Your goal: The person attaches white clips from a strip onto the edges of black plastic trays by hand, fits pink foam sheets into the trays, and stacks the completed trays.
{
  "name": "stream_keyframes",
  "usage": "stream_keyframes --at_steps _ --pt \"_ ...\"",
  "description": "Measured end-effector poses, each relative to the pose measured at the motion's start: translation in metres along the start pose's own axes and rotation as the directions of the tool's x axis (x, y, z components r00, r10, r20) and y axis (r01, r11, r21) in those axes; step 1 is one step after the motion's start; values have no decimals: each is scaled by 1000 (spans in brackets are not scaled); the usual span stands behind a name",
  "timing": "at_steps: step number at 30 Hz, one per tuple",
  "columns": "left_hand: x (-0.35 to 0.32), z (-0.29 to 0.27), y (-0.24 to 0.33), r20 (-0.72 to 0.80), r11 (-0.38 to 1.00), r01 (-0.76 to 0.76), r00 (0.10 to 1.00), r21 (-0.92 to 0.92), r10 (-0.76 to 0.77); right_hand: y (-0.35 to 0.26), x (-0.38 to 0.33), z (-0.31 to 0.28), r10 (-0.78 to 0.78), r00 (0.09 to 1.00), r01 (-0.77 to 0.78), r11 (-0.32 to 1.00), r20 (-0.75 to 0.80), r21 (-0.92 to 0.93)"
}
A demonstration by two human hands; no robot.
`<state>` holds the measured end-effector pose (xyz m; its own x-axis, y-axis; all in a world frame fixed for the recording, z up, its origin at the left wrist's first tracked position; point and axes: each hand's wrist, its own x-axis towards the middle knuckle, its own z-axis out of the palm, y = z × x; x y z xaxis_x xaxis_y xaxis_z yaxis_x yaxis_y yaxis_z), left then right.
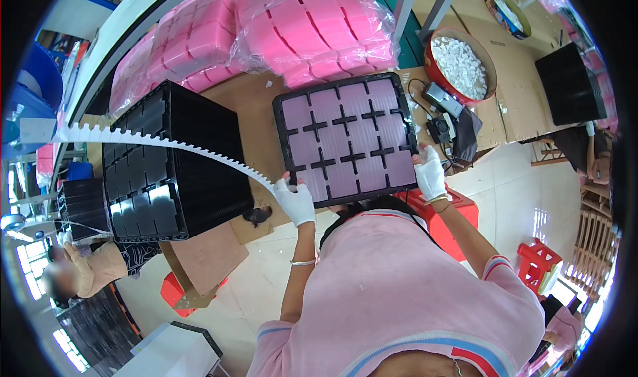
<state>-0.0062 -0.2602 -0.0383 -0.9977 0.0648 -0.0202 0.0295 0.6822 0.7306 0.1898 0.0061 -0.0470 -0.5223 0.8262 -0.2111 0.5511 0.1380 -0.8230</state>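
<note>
In front of me lies a shallow black tray with cross-shaped dividers and pink foam-like panels between them. My left hand, in a white glove with bare fingertips, is closed at the tray's near left corner. The end of a long white toothed strip meets its fingers; the strip arcs leftward over a stack of black trays. My right hand, gloved the same way, is closed on the tray's near right edge, thumb and fingers at the rim.
Plastic-wrapped pink foam blocks are piled behind the tray. A red tub of small white pieces stands at the back right, near a small black device. A black bin is farther right. Red stools are below; another person is at left.
</note>
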Motion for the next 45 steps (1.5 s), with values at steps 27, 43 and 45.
stream_keyframes --at_steps 27,43,45 --pt "72 52 29 334 605 -694 719 390 610 -65 74 39 -644 713 690 573 278 -442" --pt "-50 -20 17 699 575 -788 539 221 470 -8 -45 -30 -697 547 836 429 463 -343" --pt "-43 -13 19 636 576 -780 578 245 512 -29 -48 -37 -715 520 853 412 468 -320"
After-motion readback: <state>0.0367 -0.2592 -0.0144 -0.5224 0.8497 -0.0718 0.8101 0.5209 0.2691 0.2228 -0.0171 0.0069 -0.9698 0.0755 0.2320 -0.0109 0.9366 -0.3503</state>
